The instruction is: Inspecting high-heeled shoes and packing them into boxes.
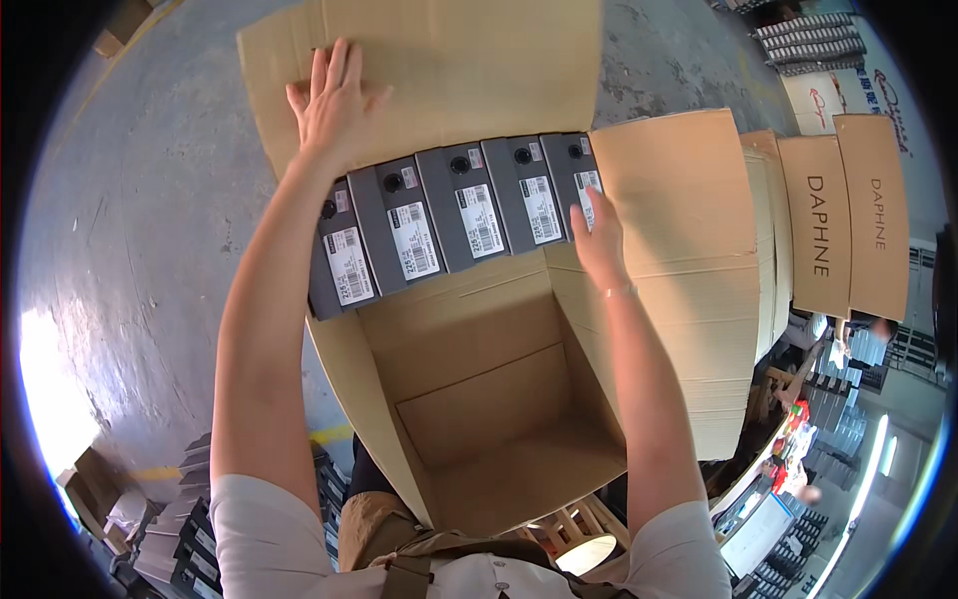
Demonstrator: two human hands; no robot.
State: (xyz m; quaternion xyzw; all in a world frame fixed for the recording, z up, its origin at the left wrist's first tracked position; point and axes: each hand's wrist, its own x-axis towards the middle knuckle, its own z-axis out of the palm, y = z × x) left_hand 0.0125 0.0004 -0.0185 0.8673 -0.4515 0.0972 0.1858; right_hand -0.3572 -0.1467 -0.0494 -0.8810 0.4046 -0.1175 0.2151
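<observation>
My left hand (334, 110) lies flat with fingers spread on the raised far flap (479, 70) of a large cardboard carton. Below that flap, several grey shoe boxes (459, 205) stand side by side in a row across the far part of the carton. Each carries a white label and a round black spot. At the right end of the row, my right hand (601, 245) has its fingers and thumb stretched out against the last shoe box, partly covering its label. Nearer to me, the brown inside (479, 399) of the open carton shows its walls and base.
The carton's right flap (679, 190) is folded outward. More brown cartons (823, 220) stand to the right. Stacks of dark shoe boxes (180, 549) are at the lower left, others (808, 45) at the upper right. A wooden stool (584, 539) shows by my body. Grey floor (150, 200) spreads leftward.
</observation>
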